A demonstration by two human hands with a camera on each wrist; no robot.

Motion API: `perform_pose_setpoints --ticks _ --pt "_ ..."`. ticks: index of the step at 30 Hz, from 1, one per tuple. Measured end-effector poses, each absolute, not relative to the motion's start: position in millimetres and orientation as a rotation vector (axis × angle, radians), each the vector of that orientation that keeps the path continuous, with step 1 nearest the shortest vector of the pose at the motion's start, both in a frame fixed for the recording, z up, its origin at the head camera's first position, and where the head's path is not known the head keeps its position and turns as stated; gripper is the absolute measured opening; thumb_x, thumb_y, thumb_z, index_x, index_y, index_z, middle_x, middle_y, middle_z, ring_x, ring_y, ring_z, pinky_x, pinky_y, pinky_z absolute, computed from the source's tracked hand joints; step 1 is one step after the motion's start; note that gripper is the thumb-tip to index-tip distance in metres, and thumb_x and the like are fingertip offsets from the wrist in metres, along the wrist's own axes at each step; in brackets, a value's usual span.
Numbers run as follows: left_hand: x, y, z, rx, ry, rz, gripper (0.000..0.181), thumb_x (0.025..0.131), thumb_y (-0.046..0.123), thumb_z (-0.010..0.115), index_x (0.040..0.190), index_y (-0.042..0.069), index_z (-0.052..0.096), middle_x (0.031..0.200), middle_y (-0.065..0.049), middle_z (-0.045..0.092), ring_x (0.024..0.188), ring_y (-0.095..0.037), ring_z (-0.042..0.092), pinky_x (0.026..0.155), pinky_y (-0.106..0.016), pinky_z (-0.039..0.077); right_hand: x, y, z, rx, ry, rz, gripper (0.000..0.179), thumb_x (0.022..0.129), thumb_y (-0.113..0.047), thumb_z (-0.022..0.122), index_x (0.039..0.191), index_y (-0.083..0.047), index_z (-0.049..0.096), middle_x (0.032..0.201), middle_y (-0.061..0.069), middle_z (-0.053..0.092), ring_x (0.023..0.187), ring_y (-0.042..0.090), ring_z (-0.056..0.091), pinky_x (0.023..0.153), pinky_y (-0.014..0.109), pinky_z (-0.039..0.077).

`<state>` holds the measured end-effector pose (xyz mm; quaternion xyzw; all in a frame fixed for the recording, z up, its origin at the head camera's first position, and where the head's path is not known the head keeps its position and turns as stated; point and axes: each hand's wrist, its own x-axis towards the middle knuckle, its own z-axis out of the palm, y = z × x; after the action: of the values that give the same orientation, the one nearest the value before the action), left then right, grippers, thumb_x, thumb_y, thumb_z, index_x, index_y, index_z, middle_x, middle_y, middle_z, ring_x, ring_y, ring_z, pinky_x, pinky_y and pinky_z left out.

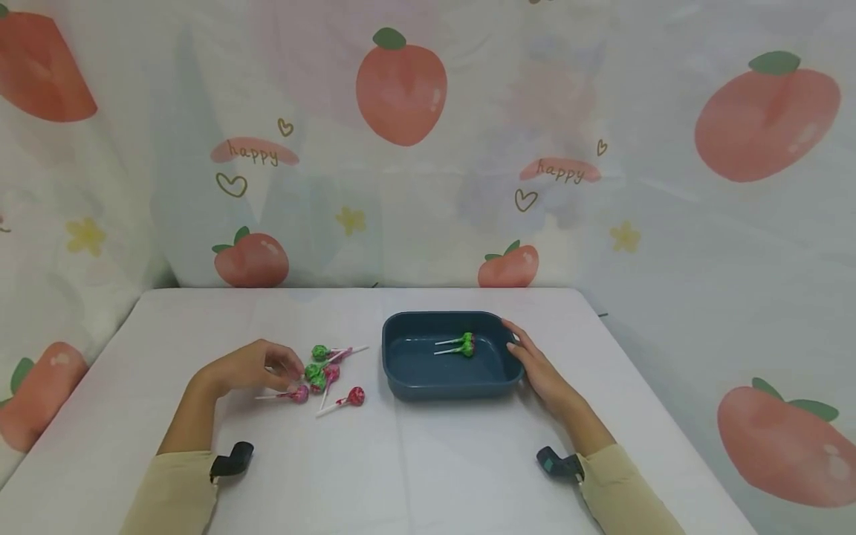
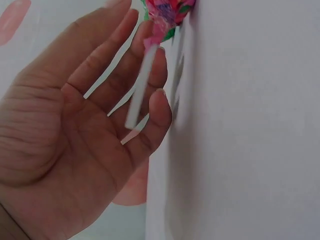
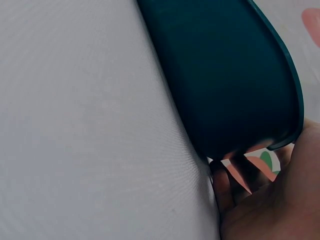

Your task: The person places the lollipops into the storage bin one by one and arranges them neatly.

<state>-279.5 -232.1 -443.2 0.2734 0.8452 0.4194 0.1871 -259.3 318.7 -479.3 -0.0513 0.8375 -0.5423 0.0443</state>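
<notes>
My left hand [image 1: 257,368] is over the left side of the table, fingers bent and spread beside a loose group of wrapped lollipops. Closest to it lies a pink lollipop [image 1: 297,394], its white stick pointing left under the hand. In the left wrist view, a lollipop stick [image 2: 142,87] crosses in front of the fingers, and no pinch on it shows. Green lollipops [image 1: 316,375] and a red lollipop [image 1: 356,396] lie just to the right. My right hand [image 1: 538,368] holds the right end of a dark blue box [image 1: 428,390], thumb at the rim, fingers against the outside.
Two green lollipops [image 1: 466,348] lie inside the box, sticks to the left. A white cloth covers the table [image 1: 334,475]. Behind it hangs a curtain [image 1: 428,208] printed with peaches. Each wrist wears a small black camera [image 1: 232,461].
</notes>
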Motion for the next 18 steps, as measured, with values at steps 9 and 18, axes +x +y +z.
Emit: perform_pose_setpoints --ticks 9,18 --pt "-275 -232 -449 0.714 2.368 1.137 0.024 0.086 0.017 0.085 0.108 0.013 0.078 0.095 -0.005 0.068 0.085 -0.023 0.056 0.072 -0.032 0.047 -259 316 -478 -0.179 2.554 -1.662 0.051 0.112 -0.045 0.037 0.162 -0.042 0.027 0.172 0.001 0.012 0.156 0.037 0.001 0.115 0.070 0.002" --pt "-278 -215 -450 0.678 2.446 1.044 0.020 0.080 0.019 0.091 0.098 0.018 0.081 0.087 -0.005 0.062 0.083 -0.024 0.052 0.070 -0.034 0.042 -257 317 -476 -0.182 2.577 -1.648 0.053 0.113 -0.044 0.036 0.164 -0.036 0.025 0.172 0.005 0.012 0.156 0.040 0.003 0.115 0.072 0.003"
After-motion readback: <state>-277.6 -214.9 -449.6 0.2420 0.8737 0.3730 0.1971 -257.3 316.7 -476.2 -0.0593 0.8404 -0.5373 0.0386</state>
